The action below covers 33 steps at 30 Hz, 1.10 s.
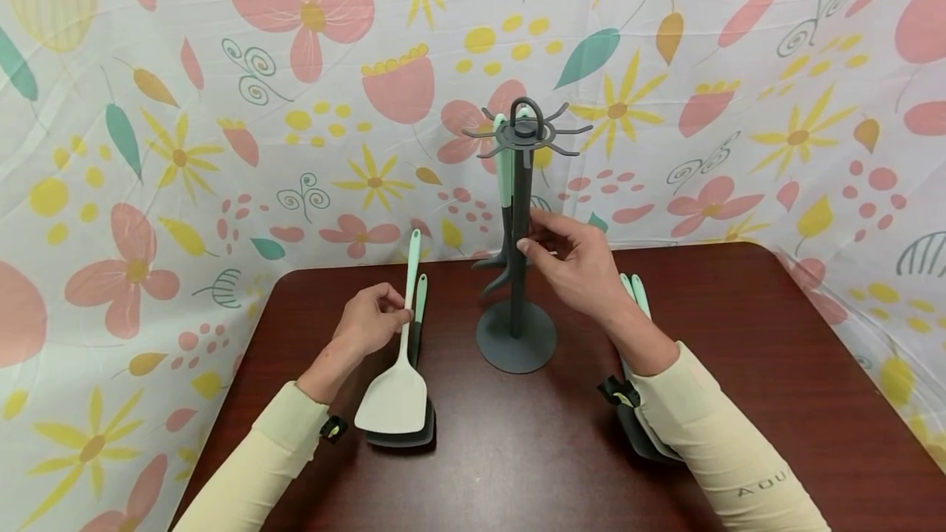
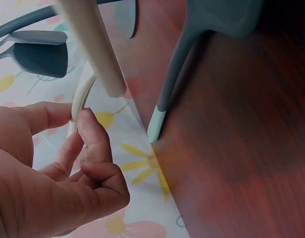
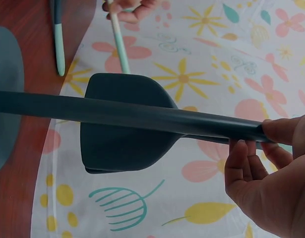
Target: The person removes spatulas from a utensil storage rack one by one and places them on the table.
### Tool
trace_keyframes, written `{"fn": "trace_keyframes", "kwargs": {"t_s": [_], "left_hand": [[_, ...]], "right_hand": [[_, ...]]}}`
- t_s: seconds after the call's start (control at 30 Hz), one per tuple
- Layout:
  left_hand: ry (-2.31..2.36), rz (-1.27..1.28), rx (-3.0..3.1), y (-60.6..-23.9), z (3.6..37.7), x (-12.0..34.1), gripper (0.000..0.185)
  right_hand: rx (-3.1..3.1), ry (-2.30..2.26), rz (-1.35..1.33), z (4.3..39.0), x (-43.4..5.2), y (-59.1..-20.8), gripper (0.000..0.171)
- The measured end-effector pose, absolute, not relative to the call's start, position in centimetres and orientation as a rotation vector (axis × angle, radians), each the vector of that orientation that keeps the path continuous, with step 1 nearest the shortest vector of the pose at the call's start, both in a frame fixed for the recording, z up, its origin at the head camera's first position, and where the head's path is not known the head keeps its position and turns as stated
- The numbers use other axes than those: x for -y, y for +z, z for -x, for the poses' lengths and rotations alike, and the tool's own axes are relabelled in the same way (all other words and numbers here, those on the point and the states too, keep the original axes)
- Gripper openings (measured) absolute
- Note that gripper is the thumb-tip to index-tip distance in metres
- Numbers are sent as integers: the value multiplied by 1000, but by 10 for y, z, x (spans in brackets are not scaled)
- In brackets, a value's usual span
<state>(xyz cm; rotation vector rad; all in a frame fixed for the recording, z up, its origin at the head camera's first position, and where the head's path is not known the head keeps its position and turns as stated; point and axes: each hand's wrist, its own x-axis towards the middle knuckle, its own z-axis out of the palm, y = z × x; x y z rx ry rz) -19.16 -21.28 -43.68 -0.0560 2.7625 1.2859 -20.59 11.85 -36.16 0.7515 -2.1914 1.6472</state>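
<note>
Spatula [image 1: 395,401] handle pinched by left hand [image 1: 369,320]; utensils behind right sleeve [image 1: 709,433] hidden.

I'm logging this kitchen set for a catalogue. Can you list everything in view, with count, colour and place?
Utensil stand: one, dark grey, table centre.
Hanging utensils: at least two, mint and grey handles, on the stand's hooks.
Cream spatula: one, cream with mint handle, table left.
Dark spatula: one, dark grey, under the cream one.
Utensils: two mint handles, behind the right arm.
Table: one, dark red-brown.
Backdrop: one, floral.
Left hand: pinches cream spatula's handle.
Right hand: holds stand's pole.
</note>
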Motion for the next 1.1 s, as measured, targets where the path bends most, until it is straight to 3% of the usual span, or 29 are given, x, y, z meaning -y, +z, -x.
{"fn": "trace_keyframes", "kwargs": {"t_s": [1.1], "left_hand": [[1182, 170, -2616, -469, 199, 223, 12]], "right_hand": [[2199, 1662, -740, 206, -118, -362, 39]]}}
